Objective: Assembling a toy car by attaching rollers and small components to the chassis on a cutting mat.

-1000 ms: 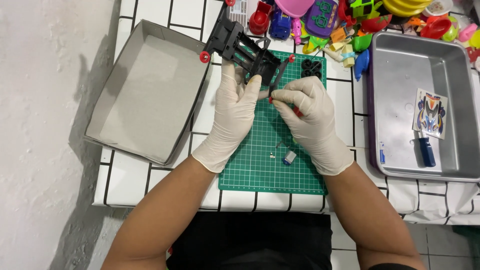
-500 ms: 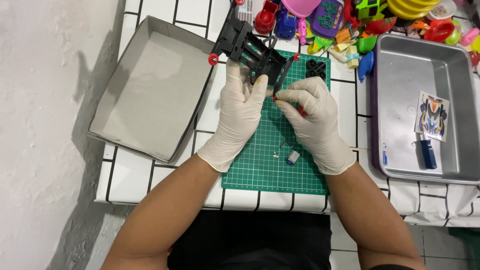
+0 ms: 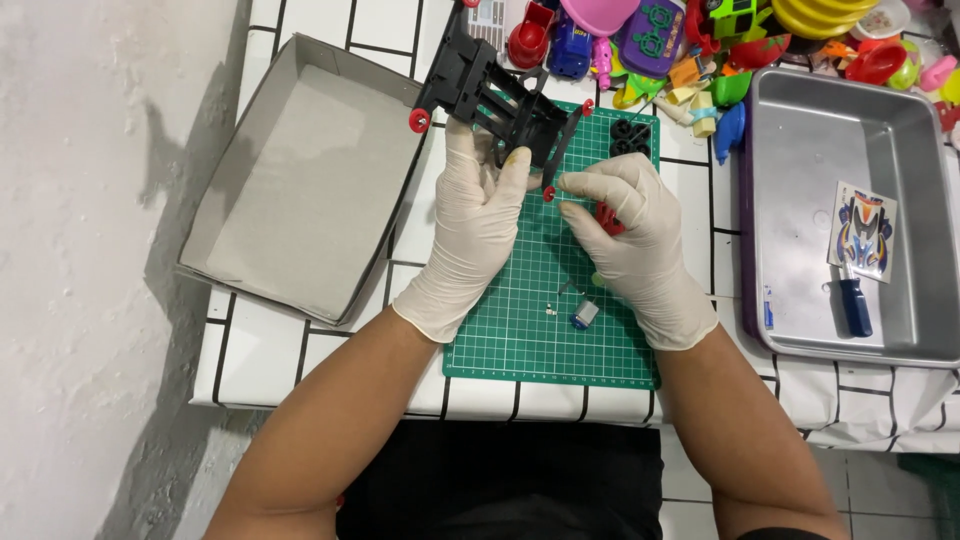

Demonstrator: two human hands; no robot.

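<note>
My left hand (image 3: 475,225), in a white glove, grips a black toy car chassis (image 3: 492,95) with small red rollers at its corners, held tilted above the green cutting mat (image 3: 545,320). My right hand (image 3: 625,235), also gloved, pinches at the chassis's near right end by a red roller and closes around a red-handled tool that is mostly hidden in the palm. A small silver motor (image 3: 584,314) and tiny metal parts (image 3: 552,312) lie on the mat below my hands. Two black tyres (image 3: 633,138) sit at the mat's far right corner.
An open grey cardboard box (image 3: 300,185) lies to the left. A metal tray (image 3: 850,215) on the right holds a sticker sheet (image 3: 863,230) and a blue-handled screwdriver (image 3: 853,300). Colourful plastic toys (image 3: 690,45) crowd the table's far edge. A white wall runs along the left.
The chassis has been turned and lifted slightly in my left hand, and my right hand has kept working at its near right end.
</note>
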